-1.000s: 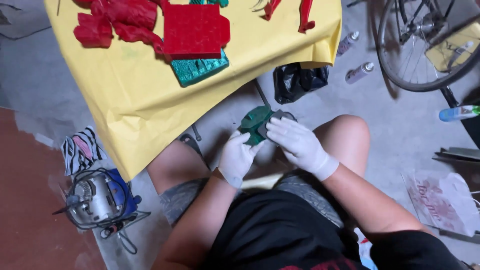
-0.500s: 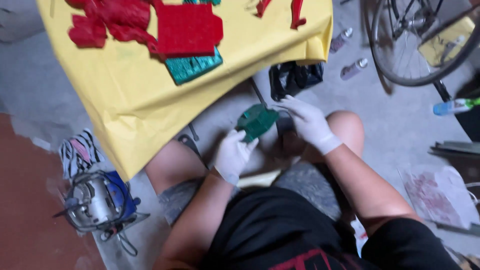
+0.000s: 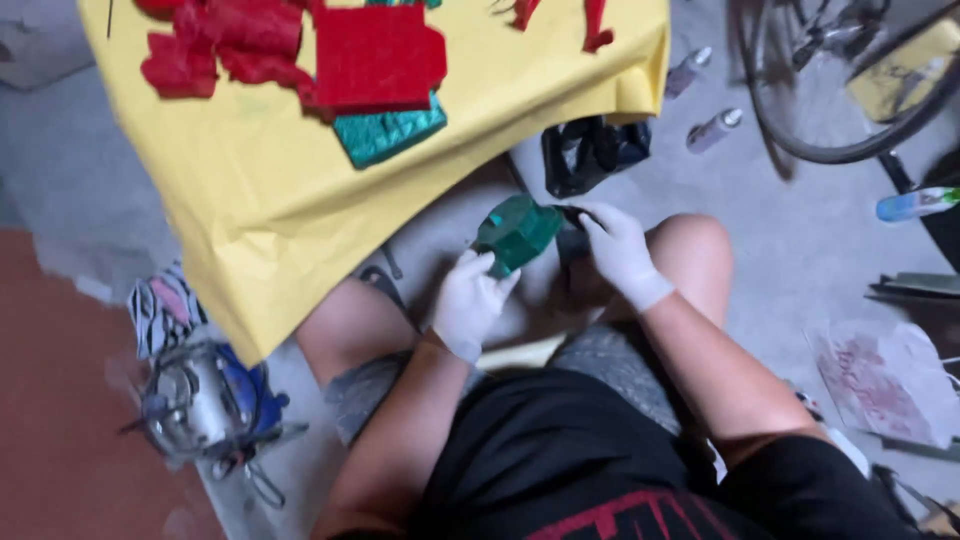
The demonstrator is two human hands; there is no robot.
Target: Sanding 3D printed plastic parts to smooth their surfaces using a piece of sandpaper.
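Note:
Both my hands wear white gloves and are raised above my bare knees. My left hand [image 3: 470,300] grips the lower edge of a small green paper piece [image 3: 518,232]. My right hand [image 3: 618,252] pinches something dark and thin at the piece's right side; blur hides what it is. In front of me a table under a yellow sheet [image 3: 280,200] carries red paper pieces [image 3: 375,55] and a green embossed sheet [image 3: 385,130].
A black bag [image 3: 590,150] lies on the grey floor past my knees, with two small bottles [image 3: 705,130] beside it. A bicycle wheel [image 3: 830,90] stands at upper right. A power tool [image 3: 200,400] sits at lower left, crumpled paper [image 3: 885,385] at right.
My hands have lifted the green piece up and forward, away from my lap. My right hand has shifted from covering the piece to its right edge.

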